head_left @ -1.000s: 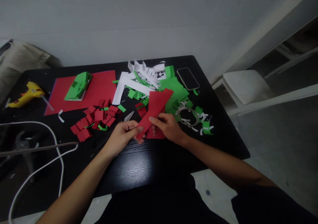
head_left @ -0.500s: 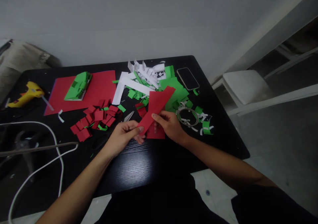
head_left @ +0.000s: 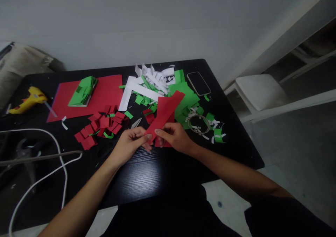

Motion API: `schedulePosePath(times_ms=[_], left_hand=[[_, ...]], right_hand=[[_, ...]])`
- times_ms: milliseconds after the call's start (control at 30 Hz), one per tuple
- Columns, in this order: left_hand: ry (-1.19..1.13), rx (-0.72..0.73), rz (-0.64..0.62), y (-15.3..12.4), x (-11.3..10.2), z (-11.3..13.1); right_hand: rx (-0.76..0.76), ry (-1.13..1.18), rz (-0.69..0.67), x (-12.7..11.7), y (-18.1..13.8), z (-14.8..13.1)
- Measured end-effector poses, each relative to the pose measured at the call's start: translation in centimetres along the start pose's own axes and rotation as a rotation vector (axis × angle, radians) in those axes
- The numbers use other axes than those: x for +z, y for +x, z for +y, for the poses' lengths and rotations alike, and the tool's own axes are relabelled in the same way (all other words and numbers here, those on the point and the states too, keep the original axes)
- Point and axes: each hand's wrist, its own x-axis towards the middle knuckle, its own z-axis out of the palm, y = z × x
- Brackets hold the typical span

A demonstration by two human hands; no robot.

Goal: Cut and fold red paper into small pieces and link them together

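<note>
Both of my hands hold a long red paper strip (head_left: 166, 111) above the black table (head_left: 147, 174); the strip slants up and to the right. My left hand (head_left: 131, 144) pinches its near end between thumb and fingers. My right hand (head_left: 174, 137) pinches the strip just beside the left thumb, fingertips almost touching it. Another red piece lies under my right hand. Scissor tips (head_left: 136, 122) show just beyond my left hand.
Small red squares (head_left: 101, 126) are heaped left of my hands. Green and white scraps (head_left: 160, 86), a tape ring (head_left: 198, 123) and a phone (head_left: 198, 83) lie beyond. A red sheet (head_left: 105, 95) with folded green paper, a yellow glue gun (head_left: 27, 99) and a white cable (head_left: 42, 160) sit left.
My right hand has slid down the red strip toward my left hand, so the two pinches now sit close together. The left hand has stayed in place.
</note>
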Motion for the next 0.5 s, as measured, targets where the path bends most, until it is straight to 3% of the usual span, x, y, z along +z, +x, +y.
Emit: schedulePosePath(times_ms=[500], left_hand=[[-0.012, 0.004, 0.025, -0.10, -0.14, 0.05]], right_hand=[[-0.041, -0.043, 0.056, -0.11, -0.04, -0.15]])
